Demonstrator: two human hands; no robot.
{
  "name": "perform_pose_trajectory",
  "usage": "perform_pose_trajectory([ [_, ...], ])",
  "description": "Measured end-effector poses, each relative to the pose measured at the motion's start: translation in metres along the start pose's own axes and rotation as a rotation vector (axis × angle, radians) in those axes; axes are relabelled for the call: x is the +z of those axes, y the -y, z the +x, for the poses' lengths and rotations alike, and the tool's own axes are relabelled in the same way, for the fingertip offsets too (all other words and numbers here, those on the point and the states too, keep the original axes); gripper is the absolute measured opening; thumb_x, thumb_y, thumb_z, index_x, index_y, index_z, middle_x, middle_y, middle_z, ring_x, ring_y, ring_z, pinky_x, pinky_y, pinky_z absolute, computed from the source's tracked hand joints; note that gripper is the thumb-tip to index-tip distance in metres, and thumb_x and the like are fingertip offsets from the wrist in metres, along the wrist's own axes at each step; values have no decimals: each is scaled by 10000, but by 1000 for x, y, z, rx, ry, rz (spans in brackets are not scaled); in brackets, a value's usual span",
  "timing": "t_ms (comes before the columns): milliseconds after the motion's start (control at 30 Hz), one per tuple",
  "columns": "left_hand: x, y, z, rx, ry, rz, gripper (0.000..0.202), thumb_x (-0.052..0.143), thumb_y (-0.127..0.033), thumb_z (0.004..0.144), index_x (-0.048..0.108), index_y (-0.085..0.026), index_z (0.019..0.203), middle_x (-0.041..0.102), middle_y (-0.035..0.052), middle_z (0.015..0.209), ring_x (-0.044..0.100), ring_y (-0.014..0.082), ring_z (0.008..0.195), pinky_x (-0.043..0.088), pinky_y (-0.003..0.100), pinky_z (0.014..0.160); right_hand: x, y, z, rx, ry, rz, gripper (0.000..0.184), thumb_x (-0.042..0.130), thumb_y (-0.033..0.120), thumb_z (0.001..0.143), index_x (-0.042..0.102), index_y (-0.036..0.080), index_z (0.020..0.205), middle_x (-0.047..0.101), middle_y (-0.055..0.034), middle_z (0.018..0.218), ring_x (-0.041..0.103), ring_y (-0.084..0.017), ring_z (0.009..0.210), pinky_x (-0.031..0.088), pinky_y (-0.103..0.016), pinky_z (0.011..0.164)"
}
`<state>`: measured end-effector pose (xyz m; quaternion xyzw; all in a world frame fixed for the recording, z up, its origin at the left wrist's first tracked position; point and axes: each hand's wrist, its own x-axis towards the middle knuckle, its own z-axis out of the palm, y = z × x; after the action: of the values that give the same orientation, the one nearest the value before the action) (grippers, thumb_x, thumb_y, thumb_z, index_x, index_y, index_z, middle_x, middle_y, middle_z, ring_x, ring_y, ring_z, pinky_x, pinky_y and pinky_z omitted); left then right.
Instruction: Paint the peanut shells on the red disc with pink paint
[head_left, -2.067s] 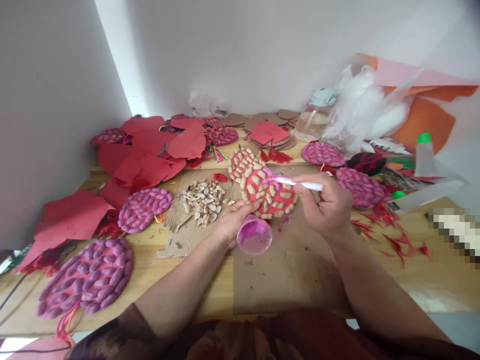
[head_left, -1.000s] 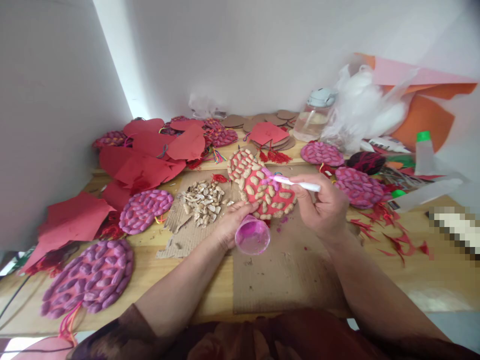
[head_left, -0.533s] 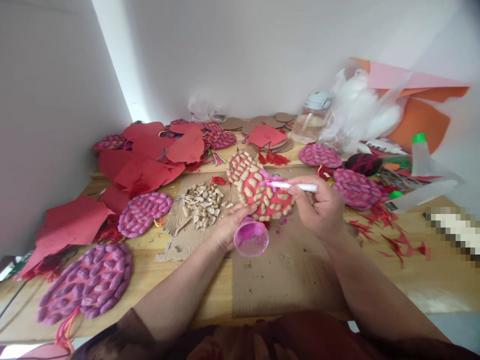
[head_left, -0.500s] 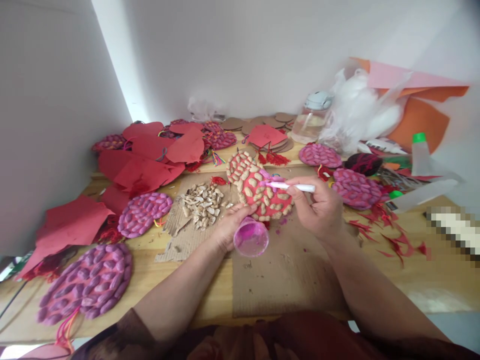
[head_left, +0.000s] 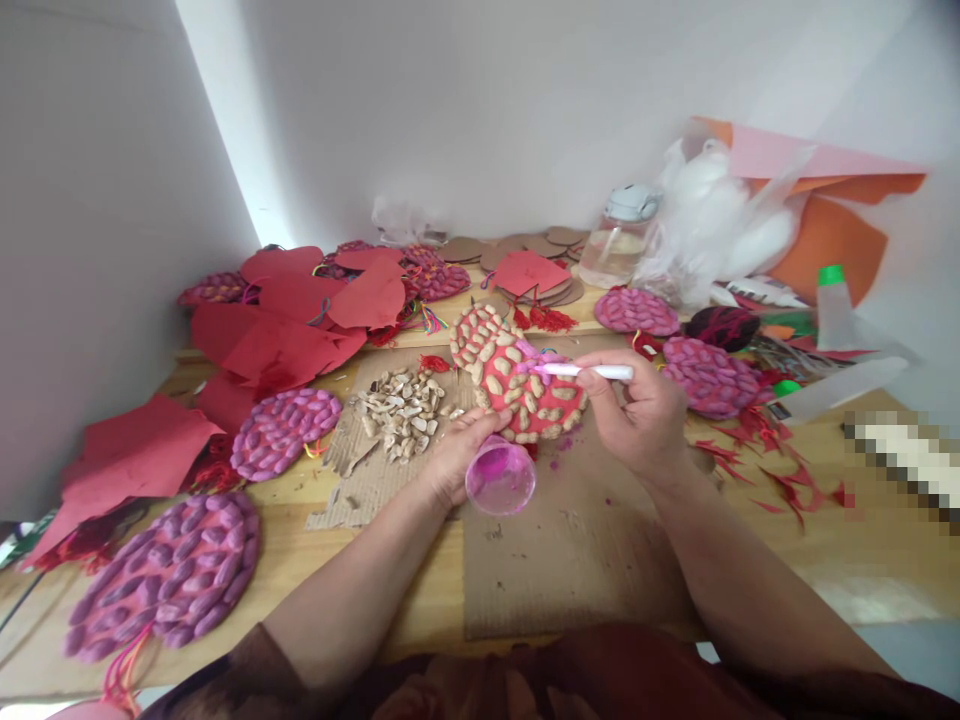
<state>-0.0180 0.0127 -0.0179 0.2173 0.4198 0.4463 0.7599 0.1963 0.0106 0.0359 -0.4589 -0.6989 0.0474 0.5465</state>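
My left hand (head_left: 459, 452) is closed on a gourd-shaped red board (head_left: 516, 400) covered with peanut shells, its thumb over the lower left edge. A clear plastic cup (head_left: 501, 504) with purple paint inside sits tilted against the same hand; how the fingers hold it is hidden. In my right hand (head_left: 637, 412), fingers pinch a white-handled paintbrush (head_left: 604, 371). The brush tip touches shells near the board's upper right, where several are painted pinkish purple. The other shells on this board are bare tan.
Split peanut shells (head_left: 401, 408) lie on cardboard (head_left: 559, 585) under my hands. Finished purple shell boards (head_left: 166, 575) rest left and right. Red paper pieces (head_left: 277, 340) stack at left. A water jar (head_left: 615, 255), plastic bag (head_left: 724, 220) and glue bottle (head_left: 834, 305) stand at right.
The brush has shifted slightly right along the upper shells, still touching them. My left hand keeps hold of the board and cup. The whole view has shifted a little.
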Motion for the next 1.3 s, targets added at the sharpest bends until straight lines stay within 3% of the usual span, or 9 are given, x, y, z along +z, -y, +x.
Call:
perform_pose_trajectory([
  [267,4,-1,-3,-12,-1,0,338,930,-227,734,602,-163,786,709,30,635,714,193,525,592,266,507,-2,-10,0,56,-15,51,103,698,283,983,756,263,1066,773,-13,927,706,-178,806,521,-339,746],
  [433,6,-3,-5,-12,-10,14,327,912,-219,747,590,-165,772,701,28,620,713,200,517,587,267,484,-2,-15,0,77,-49,61,120,705,309,981,752,249,1073,761,-10,894,657,-152,710,495,-306,655],
  [633,8,-4,-7,-17,-28,11,299,886,-195,759,588,-166,762,703,36,610,704,199,500,592,273,477,-2,-13,0,62,-4,60,112,693,303,988,758,263,1070,769,-9,900,697,-168,770,524,-322,711],
  [900,7,-3,-5,-7,-22,2,311,911,-205,749,605,-154,759,698,25,624,706,190,506,587,262,487,-3,-8,1,9,-4,16,106,699,263,977,750,262,1069,792,-14,948,729,-186,829,551,-352,789],
  [1133,7,-3,-5,13,2,27,353,947,-251,715,611,-147,746,698,25,628,709,193,508,583,263,484,-3,6,5,-133,-26,-95,68,665,212,985,721,237,1015,805,-25,945,744,-196,852,537,-349,771],
  [1300,7,-2,-5,28,0,50,383,964,-288,690,613,-150,756,688,15,617,701,187,497,559,249,462,-5,7,6,-120,-12,-78,65,675,228,979,719,243,1024,799,-18,938,746,-201,861,537,-354,777],
])
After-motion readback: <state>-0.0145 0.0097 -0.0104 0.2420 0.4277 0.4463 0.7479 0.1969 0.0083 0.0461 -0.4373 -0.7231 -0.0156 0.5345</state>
